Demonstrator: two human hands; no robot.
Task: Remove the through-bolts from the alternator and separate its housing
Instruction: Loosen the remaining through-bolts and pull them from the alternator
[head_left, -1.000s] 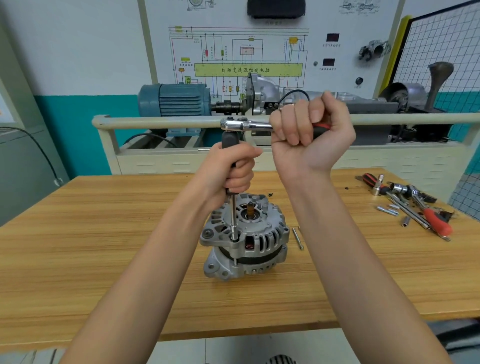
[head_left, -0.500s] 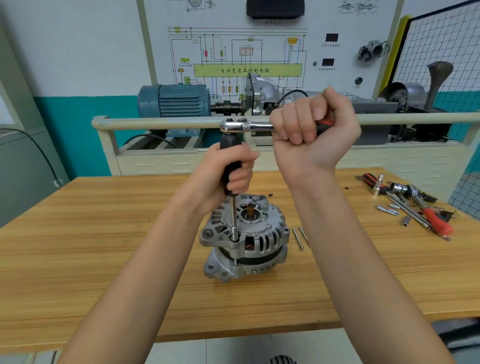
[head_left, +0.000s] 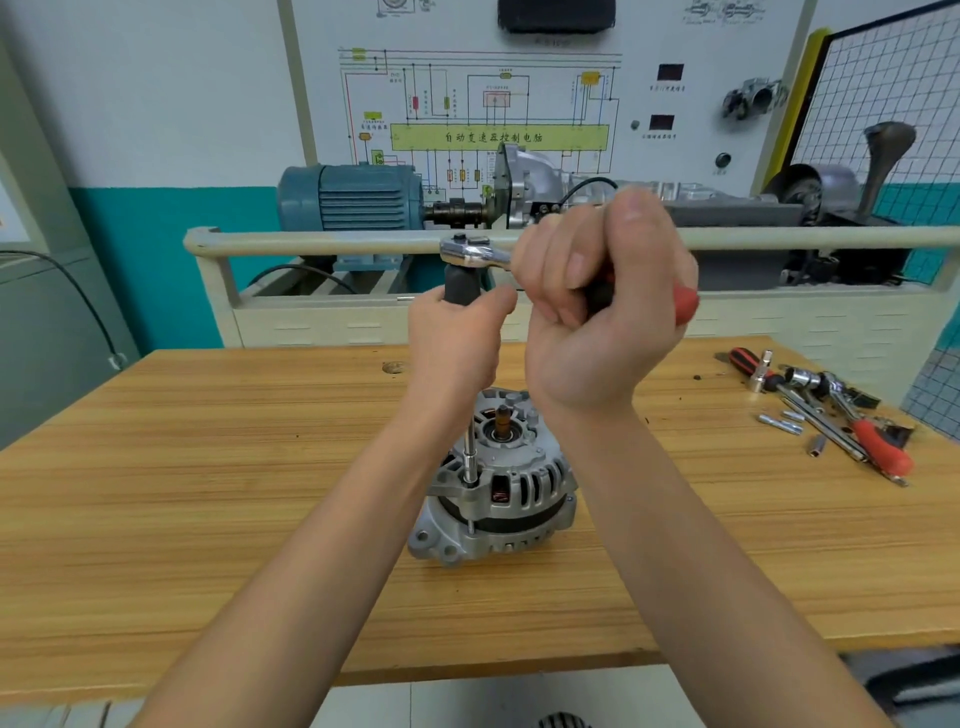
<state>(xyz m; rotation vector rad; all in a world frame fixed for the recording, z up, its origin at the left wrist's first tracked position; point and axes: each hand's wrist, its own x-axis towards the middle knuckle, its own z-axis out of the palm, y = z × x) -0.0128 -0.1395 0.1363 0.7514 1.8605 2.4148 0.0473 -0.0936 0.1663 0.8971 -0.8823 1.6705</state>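
My right hand (head_left: 602, 312) gripped the ratchet handle (head_left: 684, 305) | my left hand (head_left: 457, 338) curled round the black extension grip (head_left: 460, 286) | alternator (head_left: 498, 488) stood directly below, socket (head_left: 470, 465) on its through-bolt

Right hand (head_left: 602, 312) grips the ratchet (head_left: 478, 253); left hand (head_left: 457, 338) holds its extension above the alternator (head_left: 498, 488).

There is only one view, from a wide-angle camera worn on the person's head. It looks forward and down over both forearms to the bench (head_left: 208, 519), which is close below. It faces a wall with a wiring diagram board (head_left: 493, 104). Straight lines bend near the edges.
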